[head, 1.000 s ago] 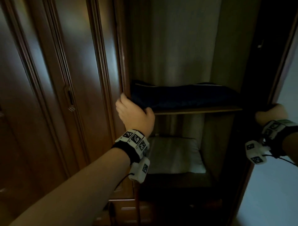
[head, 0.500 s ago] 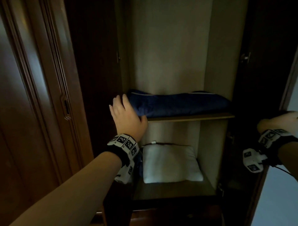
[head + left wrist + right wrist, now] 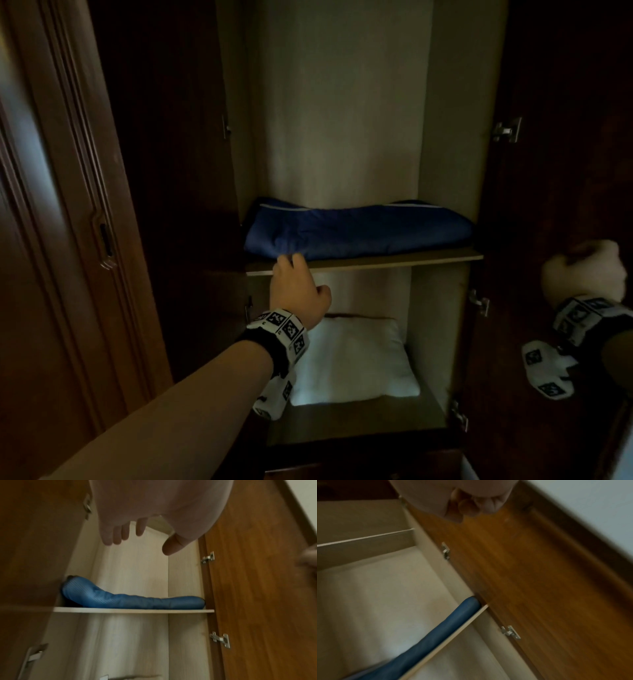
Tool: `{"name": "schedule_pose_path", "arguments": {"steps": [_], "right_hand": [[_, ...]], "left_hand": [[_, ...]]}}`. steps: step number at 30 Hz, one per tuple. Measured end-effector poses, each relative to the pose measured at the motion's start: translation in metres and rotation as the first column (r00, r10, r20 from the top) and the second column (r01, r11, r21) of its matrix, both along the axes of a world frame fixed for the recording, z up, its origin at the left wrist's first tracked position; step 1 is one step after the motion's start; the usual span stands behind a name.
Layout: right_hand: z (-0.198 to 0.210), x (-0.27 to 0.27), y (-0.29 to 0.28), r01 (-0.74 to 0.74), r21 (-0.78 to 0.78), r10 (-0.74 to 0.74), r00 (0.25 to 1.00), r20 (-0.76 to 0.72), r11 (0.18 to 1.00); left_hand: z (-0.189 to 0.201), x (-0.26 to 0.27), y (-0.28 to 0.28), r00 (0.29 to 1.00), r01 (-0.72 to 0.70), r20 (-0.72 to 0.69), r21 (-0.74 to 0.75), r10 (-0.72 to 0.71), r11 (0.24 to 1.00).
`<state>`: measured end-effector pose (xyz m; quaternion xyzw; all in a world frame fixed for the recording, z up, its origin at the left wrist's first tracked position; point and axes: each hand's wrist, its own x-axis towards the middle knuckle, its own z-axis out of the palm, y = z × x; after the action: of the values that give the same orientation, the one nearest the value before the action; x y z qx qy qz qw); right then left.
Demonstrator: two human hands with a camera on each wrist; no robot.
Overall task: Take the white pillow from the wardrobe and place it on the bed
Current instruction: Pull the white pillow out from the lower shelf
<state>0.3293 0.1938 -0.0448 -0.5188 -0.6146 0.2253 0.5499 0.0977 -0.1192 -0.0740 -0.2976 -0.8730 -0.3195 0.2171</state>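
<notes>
White pillow: the white pillow [image 3: 356, 359] lies flat on the lower shelf of the wardrobe [image 3: 342, 120], and we have not touched it.
Our left hand: our left hand [image 3: 297, 293] is inside the opening, just above the pillow and level with the front edge of the upper shelf [image 3: 394, 261]. The left wrist view shows the fingers [image 3: 118, 534] loosely spread with nothing in them.
Blue bedding: a folded blue blanket [image 3: 359, 230] fills the upper shelf, just beyond our left fingertips. We cannot tell if they brush it.
Our right hand: our right hand [image 3: 584, 274] is out at the right door [image 3: 555, 154] with its fingers curled. We judge it is gripping the door's edge, though the dim light hides the contact itself.
Left door: the left door [image 3: 164, 171] also stands open.
Done: both doors are open and the pillow is in plain sight.
Left to do: we must lower the left hand, take hold of the pillow, draw it out and carry it to the bed, which no view shows.
</notes>
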Motion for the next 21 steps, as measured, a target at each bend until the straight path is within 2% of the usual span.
{"name": "schedule_pose_path", "arguments": {"steps": [5, 11, 15, 21], "right_hand": [[-0.005, -0.039, -0.005, -0.231, 0.065, 0.223, 0.969, 0.111, 0.971], [-0.020, -0.114, 0.004, -0.511, 0.052, 0.495, 0.850, 0.182, 0.858], [-0.034, -0.160, 0.011, -0.594, 0.076, 0.559, 0.787, 0.261, 0.801], [-0.049, -0.209, 0.027, -0.611, 0.006, 0.585, 0.761, 0.281, 0.792]], "left_hand": [[-0.003, -0.019, 0.033, 0.995, -0.031, 0.096, -0.106, 0.041, 0.994], [0.001, -0.062, 0.065, 0.967, -0.074, 0.237, -0.112, 0.099, 0.991], [-0.013, -0.096, 0.087, 0.963, -0.091, 0.235, -0.161, 0.128, 0.983], [-0.025, -0.146, 0.111, 0.961, -0.068, 0.246, -0.241, 0.129, 0.968]]}}
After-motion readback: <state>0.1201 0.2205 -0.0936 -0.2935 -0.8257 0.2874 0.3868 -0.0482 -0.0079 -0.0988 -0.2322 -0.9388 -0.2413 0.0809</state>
